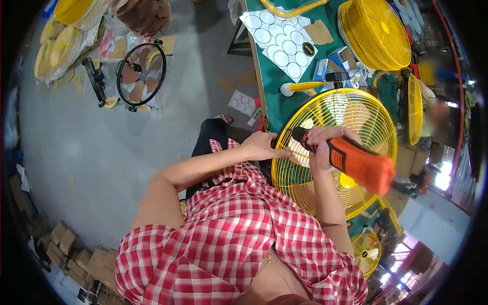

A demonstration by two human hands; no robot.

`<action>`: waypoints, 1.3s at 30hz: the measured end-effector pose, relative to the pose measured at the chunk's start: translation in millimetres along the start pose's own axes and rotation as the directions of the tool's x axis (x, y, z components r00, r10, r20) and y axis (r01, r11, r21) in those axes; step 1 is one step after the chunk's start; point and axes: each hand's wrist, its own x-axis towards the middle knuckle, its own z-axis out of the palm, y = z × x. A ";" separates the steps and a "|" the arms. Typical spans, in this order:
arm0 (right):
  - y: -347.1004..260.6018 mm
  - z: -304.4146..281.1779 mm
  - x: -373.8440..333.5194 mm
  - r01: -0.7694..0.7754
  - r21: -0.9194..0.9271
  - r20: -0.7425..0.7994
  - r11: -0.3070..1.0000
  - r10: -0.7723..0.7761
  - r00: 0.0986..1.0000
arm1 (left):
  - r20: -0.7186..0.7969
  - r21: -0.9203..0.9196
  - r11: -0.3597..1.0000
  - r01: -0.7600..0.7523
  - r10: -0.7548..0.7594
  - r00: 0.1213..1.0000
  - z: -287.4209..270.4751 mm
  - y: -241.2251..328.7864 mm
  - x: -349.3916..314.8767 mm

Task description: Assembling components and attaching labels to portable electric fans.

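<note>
A large yellow wire fan guard lies tilted over the near side of the green table, with fan blades visible beneath its wires. My left hand grips its left rim, thumb laid over the wires and the other fingers partly hidden. My right hand is closed round an orange and black power screwdriver. The tool's dark nose points left toward the guard's rim, close to my left hand. Whether its bit touches a screw I cannot tell.
On the green table are sheets of round labels, a yellow-handled mallet, small blue boxes and a stack of yellow guards. A black-rimmed fan stands on the grey floor at left. Cartons fill the lower left.
</note>
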 end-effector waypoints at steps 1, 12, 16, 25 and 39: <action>0.4 0.9 -0.5 0.002 -0.009 0.007 1.000 -0.002 1.000 | -0.011 -0.008 1.000 0.005 -0.005 1.000 0.2 -0.2 -0.6; 1.1 11.4 3.7 0.037 -0.141 0.197 0.989 -0.009 0.980 | 0.002 0.016 1.000 -0.008 0.008 1.000 5.3 -7.3 2.4; 2.0 18.5 8.4 -0.014 -0.399 0.206 0.917 0.105 0.973 | -0.049 0.042 0.995 -0.091 0.093 0.994 9.9 -16.6 9.4; -101.0 -30.6 -5.4 0.085 -0.066 -0.258 0.994 -0.100 0.961 | 0.197 -0.969 0.027 0.247 -0.524 0.829 -13.7 -20.1 -31.1; -206.0 -120.5 -152.2 0.393 -0.187 -0.570 0.900 -0.425 0.703 | 0.610 -0.559 0.683 0.470 -0.045 0.791 97.3 100.2 -40.3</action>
